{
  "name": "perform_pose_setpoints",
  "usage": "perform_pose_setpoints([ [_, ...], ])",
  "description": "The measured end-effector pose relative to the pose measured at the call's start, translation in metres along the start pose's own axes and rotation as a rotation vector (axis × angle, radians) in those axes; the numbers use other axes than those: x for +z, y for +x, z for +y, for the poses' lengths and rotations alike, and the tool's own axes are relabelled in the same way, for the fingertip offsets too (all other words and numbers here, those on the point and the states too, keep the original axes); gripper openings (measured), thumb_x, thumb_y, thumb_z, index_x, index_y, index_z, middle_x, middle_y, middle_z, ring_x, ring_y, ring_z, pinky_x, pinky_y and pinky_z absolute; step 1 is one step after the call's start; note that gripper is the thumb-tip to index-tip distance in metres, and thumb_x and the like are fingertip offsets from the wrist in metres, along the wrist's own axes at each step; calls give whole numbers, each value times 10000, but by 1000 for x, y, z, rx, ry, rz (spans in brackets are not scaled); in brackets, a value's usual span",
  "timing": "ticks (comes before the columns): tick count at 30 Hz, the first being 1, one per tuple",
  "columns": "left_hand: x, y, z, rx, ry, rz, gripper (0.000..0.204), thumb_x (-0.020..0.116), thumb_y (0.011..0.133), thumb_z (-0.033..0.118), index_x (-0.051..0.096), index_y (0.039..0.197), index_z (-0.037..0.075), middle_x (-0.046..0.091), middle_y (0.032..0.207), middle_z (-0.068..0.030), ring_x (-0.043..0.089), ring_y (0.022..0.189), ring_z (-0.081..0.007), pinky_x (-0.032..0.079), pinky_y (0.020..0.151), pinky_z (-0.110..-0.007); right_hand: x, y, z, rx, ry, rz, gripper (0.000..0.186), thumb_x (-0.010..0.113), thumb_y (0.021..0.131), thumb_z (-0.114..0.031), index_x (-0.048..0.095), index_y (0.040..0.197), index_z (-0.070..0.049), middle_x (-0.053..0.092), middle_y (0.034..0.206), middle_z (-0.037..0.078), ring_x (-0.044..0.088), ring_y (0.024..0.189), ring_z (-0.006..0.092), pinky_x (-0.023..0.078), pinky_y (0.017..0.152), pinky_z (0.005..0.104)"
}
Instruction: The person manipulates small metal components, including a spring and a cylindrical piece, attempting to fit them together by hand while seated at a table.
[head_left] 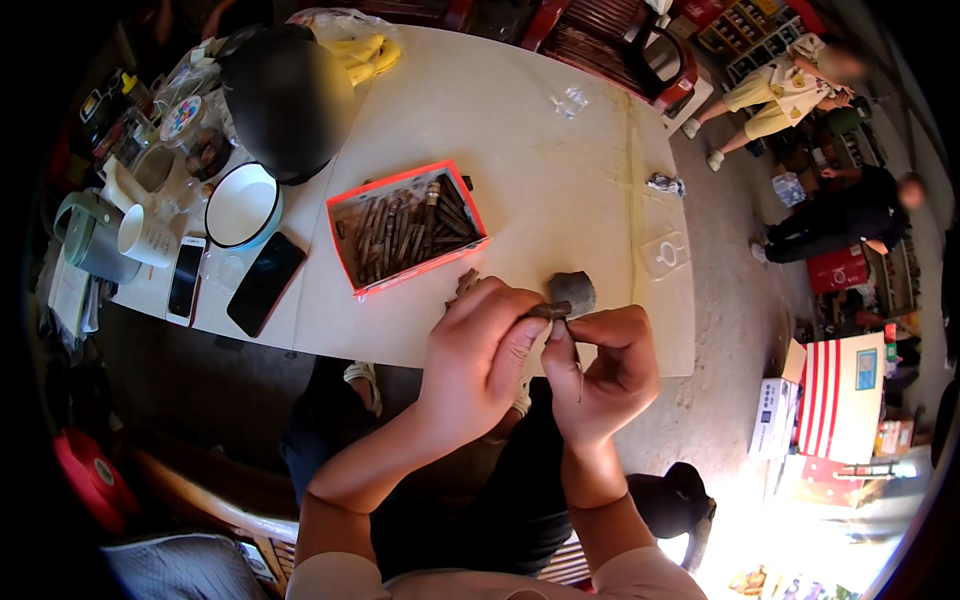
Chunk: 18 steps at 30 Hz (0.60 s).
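Observation:
Near the table's front edge, my left hand [480, 345] pinches a short dark brown stick-like piece [552, 310] between thumb and fingers. My right hand [605, 370] is closed at the other end of this piece, its thumb and forefinger pressed together. A thin dark strand seems to hang below the right fingertips; what it is I cannot make out. Just beyond the hands stands a grey, roughly round block [572, 290]. Small brown fragments [467, 282] lie partly behind my left hand. Farther off, an open orange-rimmed box [345, 245] holds several dark brown stick-like pieces.
At left on the table [520, 150] are a black phone [267, 284], a white phone [186, 280], a white bowl [243, 206], a white cup [146, 237] and a large black round object [275, 105]. Bananas [372, 60] lie behind. Two people stand at right beyond the table.

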<state>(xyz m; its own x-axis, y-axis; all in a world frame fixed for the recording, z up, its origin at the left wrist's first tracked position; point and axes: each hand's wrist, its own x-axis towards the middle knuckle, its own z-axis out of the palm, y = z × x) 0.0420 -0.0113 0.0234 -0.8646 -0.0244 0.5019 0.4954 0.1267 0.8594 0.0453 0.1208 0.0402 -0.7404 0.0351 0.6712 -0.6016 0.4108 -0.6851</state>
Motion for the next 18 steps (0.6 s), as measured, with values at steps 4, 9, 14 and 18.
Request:
perform_pose_setpoints([
  [4,0,-1,5,-183,-288,15,147,539,936,105,588,933,-34,553,782,-72,493,684,-156,406,639,-283,-3,3,-9,81,159,4,205,669,732,114,539,847,5,554,827,75,526,709,116,443,633,229],
  [9,-3,-3,14,-222,-371,12,135,544,933,94,588,929,-34,532,756,-55,460,668,-136,399,626,-274,-2,4,-17,196,370,115,233,665,745,137,563,910,8,571,885,92,568,834,174,465,694,284],
  [14,4,-7,14,-181,-396,53,129,555,925,86,587,927,-39,514,753,-63,448,662,-139,392,621,-256,3,2,-10,-87,70,64,269,679,716,123,574,934,5,593,860,109,585,765,215,487,691,297],
  [18,5,-8,16,-233,-485,58,143,530,953,87,576,964,-47,527,773,-32,464,695,-95,401,640,-228,5,2,-2,-366,-228,40,288,692,703,78,570,946,-18,597,873,139,592,755,251,501,668,317],
])
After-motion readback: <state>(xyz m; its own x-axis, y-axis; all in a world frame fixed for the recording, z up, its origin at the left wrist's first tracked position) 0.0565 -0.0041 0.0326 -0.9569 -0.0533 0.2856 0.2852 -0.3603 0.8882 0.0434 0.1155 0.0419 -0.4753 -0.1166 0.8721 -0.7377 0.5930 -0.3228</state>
